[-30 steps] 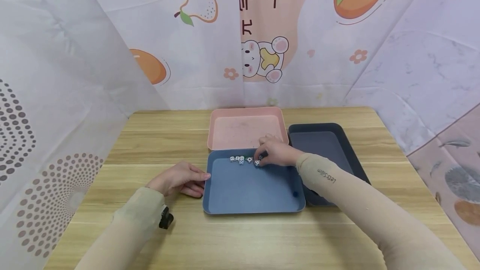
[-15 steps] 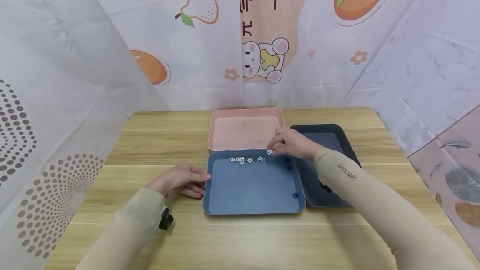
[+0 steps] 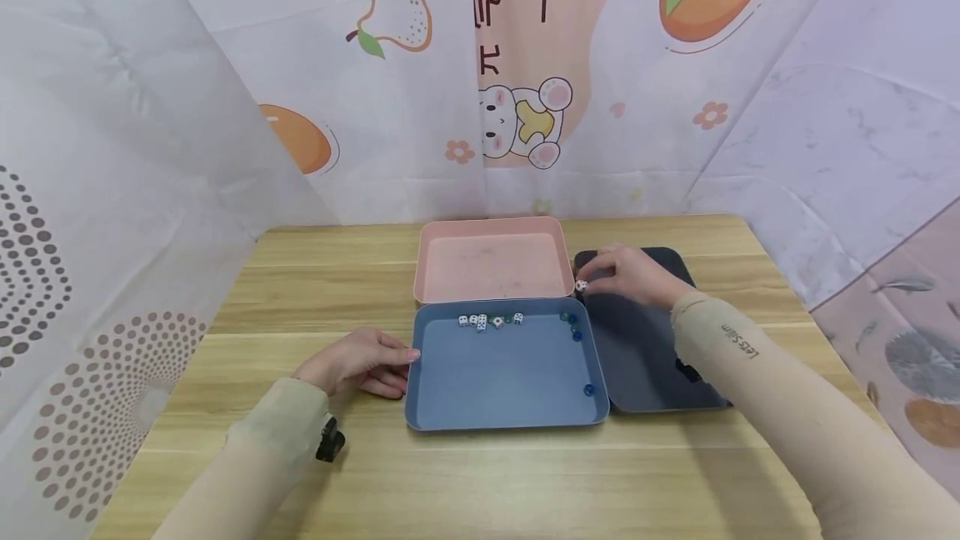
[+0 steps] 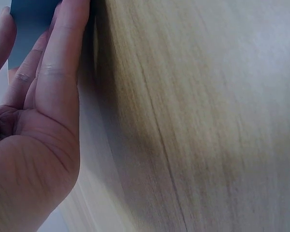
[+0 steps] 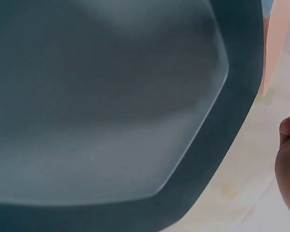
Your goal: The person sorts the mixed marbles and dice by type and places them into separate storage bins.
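Note:
Between my right hand's (image 3: 630,273) thumb and fingers is a white die (image 3: 582,285), over the dark tray's (image 3: 637,348) back left corner, close to the pink tray. In the right wrist view only part of that hand (image 5: 289,159) shows, at the right edge. My left hand (image 3: 363,361) holds the left side of the blue tray (image 3: 502,382), its thumb on the rim and its fingers outside the wall. In the left wrist view that hand (image 4: 43,121) reaches toward the blue wall. Several white dice (image 3: 482,322) lie along the blue tray's back wall with small green pieces between them.
Small round blue and green pieces (image 3: 577,336) lie along the blue tray's right side, one blue piece (image 3: 589,390) nearer its front corner. The pink tray (image 3: 491,252) stands behind the blue one. A printed curtain (image 3: 360,148) hangs behind the wooden table (image 3: 480,482).
My right hand has picked a white die up from the blue tray's back edge and carried it right, over the dark tray. My left hand has stayed at the blue tray's side.

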Demonstrator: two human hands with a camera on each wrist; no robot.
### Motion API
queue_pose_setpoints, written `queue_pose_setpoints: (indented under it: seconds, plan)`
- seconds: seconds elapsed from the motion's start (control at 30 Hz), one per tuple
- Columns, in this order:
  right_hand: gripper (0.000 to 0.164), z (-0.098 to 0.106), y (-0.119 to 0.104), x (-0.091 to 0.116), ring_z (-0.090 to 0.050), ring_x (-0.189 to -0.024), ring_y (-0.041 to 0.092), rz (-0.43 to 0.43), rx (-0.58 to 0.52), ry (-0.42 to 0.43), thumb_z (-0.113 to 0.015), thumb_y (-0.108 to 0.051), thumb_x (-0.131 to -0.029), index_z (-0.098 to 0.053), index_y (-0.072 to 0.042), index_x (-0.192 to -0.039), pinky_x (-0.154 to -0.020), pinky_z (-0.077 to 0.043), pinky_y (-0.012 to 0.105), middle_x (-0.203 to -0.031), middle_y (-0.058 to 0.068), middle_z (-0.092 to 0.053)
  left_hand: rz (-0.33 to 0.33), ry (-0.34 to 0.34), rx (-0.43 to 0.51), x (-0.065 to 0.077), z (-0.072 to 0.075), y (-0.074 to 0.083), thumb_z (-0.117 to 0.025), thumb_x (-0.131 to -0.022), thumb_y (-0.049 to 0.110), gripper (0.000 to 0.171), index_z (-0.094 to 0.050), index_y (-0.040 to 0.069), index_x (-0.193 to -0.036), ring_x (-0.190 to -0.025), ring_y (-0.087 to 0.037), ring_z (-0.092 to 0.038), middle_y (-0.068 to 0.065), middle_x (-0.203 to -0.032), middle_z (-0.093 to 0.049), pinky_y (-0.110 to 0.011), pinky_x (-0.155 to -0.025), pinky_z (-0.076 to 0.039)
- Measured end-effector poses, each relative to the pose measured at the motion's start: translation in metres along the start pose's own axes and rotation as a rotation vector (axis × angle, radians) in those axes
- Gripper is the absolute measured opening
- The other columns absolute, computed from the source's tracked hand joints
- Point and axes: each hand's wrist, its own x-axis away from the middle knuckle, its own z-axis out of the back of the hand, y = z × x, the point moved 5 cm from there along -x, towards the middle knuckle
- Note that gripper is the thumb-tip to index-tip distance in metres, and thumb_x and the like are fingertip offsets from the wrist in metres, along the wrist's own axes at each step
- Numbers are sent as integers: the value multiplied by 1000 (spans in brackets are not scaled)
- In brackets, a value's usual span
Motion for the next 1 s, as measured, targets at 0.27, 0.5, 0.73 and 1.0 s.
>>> queue_pose_setpoints:
  seconds: [0.27, 0.5, 0.73, 1.0]
  plan:
    - [19, 10, 23, 6, -58, -89, 17, -59, 6, 24, -71, -21, -84, -71, -18, -103, -72, -50, 36, -99, -2, -63, -2, -4, -1, 1, 1, -1, -69, -86, 26, 41, -62, -4, -112, -78, -31, -68, -20, -91, -66, -45, -72, -54]
    - [23, 11, 35, 5, -61, -93, 22, -112, -28, 19, -70, -17, -85, -70, -12, -107, -75, -52, 40, -106, 5, -66, -3, -14, 9, 3, 0, 0, -69, -85, 27, 44, -61, -5, -113, -78, -31, -67, -21, -92, -66, -45, -72, -54]
    - [23, 8, 47, -4, -61, -91, 21, -158, -31, 22, -70, -20, -84, -71, -12, -106, -74, -51, 40, -104, 5, -67, -1, 1, 8, 2, -1, 0, -70, -84, 28, 43, -61, -5, -112, -78, -31, -67, -19, -91, -65, -45, -71, -55]
    - [19, -1, 62, -14, -61, -87, 21, -178, -31, 61, -72, -19, -82, -73, -12, -99, -74, -50, 40, -97, 5, -69, 9, 3, 4, 3, -1, -1, -70, -84, 28, 41, -63, -4, -109, -77, -30, -67, -20, -90, -66, -45, -72, -54]
